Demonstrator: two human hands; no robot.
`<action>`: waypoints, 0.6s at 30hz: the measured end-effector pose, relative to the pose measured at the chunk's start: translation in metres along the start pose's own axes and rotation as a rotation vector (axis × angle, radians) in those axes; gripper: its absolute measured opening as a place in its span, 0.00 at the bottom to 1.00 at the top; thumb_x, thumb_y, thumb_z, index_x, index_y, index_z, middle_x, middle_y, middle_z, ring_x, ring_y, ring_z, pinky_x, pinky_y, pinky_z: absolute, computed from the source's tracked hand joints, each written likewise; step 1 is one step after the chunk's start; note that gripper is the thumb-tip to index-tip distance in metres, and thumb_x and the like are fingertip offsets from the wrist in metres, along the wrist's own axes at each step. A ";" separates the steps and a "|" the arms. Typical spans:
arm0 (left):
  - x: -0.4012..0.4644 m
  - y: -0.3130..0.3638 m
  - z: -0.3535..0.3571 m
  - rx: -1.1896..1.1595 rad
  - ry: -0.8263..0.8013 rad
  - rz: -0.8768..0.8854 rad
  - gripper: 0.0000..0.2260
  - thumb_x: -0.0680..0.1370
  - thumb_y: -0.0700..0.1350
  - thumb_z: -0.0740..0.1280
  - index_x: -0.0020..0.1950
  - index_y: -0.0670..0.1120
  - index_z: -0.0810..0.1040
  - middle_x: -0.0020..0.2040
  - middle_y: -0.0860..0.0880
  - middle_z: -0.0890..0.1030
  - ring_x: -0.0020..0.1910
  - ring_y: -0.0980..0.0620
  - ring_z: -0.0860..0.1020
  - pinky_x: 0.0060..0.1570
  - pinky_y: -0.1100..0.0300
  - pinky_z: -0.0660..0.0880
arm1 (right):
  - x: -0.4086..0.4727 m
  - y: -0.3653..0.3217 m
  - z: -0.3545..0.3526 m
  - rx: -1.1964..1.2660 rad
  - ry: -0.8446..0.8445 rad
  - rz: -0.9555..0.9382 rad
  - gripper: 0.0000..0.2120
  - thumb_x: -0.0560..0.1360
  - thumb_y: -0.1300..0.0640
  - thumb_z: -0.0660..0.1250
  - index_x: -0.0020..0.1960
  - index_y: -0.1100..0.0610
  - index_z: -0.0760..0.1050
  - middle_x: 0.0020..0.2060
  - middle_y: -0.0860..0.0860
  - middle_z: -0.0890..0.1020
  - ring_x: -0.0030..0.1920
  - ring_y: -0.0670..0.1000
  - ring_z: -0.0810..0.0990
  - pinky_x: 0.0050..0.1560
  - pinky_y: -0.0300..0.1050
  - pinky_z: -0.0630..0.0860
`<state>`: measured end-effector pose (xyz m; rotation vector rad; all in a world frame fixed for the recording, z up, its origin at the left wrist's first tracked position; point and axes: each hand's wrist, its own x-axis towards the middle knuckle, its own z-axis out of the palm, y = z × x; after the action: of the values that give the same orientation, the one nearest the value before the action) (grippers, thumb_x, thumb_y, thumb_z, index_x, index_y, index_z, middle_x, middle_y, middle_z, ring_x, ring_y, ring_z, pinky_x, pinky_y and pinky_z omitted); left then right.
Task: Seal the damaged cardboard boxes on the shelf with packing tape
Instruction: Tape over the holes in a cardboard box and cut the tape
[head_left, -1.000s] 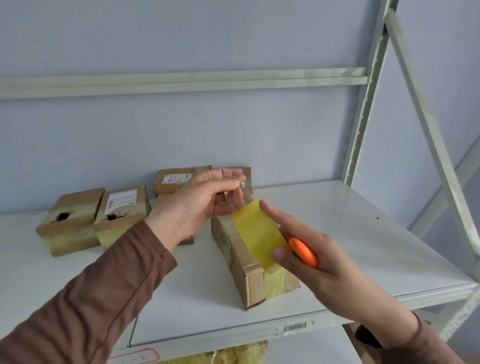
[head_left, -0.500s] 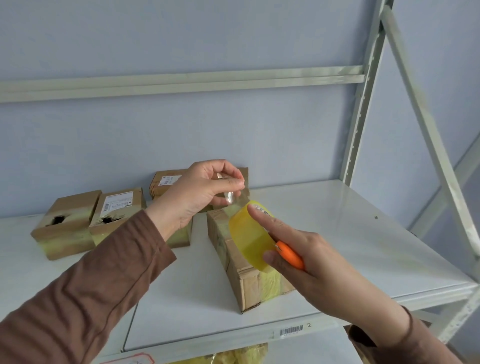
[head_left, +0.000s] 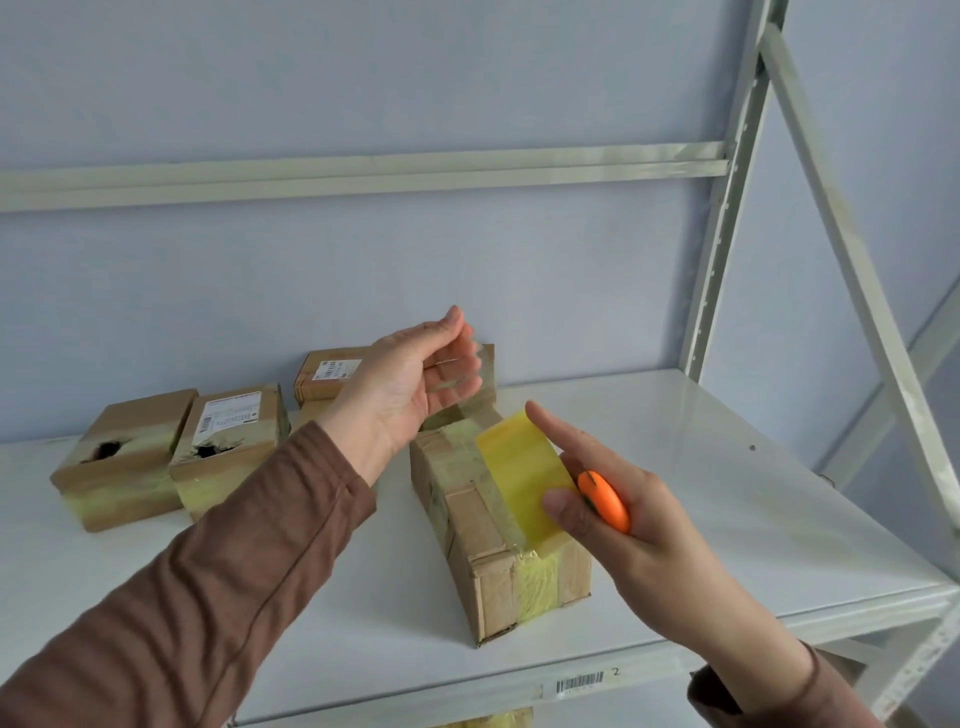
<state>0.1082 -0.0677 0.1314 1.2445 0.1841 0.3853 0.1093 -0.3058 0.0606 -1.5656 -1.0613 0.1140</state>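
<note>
The tape (head_left: 522, 486) is sitting in the right hand (head_left: 639, 525), a yellow roll with an orange cutter (head_left: 605, 501) tucked against the palm. It is looking light and stiff as a roll, while the film coming off it is thin, limp and sticky, likely to fold onto itself or cling to skin if let slack. The roll is best taken by its rim and core, as the right grip is doing: index finger lying along the top edge, thumb pressing the face, the other fingers curling round roll and cutter. The loose end is best taken at its very tip only.

The left hand (head_left: 415, 374) is hovering just beyond and above the roll, fingers loosely curved, with a clear strip of film (head_left: 457, 369) seeming to be stuck to the fingertips; blur is making it hard to tell whether the left grip is pinching the film or merely touching it.

The box (head_left: 483, 525) is lying directly under the right grip, on the shelf (head_left: 727, 493), already carrying yellowish bands across its top and near end. It is seeming light and easily dented.

Well to the left of the left grip, two boxes with torn holes (head_left: 106, 449) (head_left: 208, 449) are waiting side by side, touching, and another box (head_left: 327, 371) is standing behind the left hand.
</note>
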 end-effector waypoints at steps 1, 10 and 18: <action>0.002 0.000 0.001 0.008 0.004 -0.001 0.13 0.76 0.54 0.72 0.42 0.45 0.84 0.37 0.49 0.84 0.33 0.54 0.84 0.36 0.57 0.83 | 0.000 0.000 0.000 0.024 -0.004 0.002 0.25 0.81 0.51 0.67 0.76 0.38 0.68 0.56 0.39 0.83 0.61 0.38 0.77 0.64 0.36 0.70; 0.023 -0.008 -0.010 0.261 -0.009 0.061 0.04 0.76 0.46 0.75 0.47 0.46 0.86 0.45 0.46 0.87 0.42 0.51 0.86 0.42 0.58 0.84 | 0.011 -0.009 -0.013 0.270 0.094 0.176 0.18 0.77 0.48 0.73 0.65 0.36 0.79 0.35 0.52 0.75 0.37 0.45 0.75 0.40 0.32 0.71; 0.070 -0.029 -0.031 0.258 0.221 0.036 0.08 0.79 0.49 0.73 0.44 0.47 0.83 0.37 0.52 0.86 0.34 0.57 0.83 0.33 0.62 0.80 | 0.002 -0.015 -0.014 0.409 -0.010 0.474 0.15 0.75 0.43 0.73 0.59 0.46 0.84 0.49 0.50 0.85 0.48 0.51 0.84 0.44 0.39 0.78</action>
<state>0.1678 -0.0208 0.0987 1.4594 0.4104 0.5430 0.1104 -0.3163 0.0787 -1.4083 -0.6047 0.6235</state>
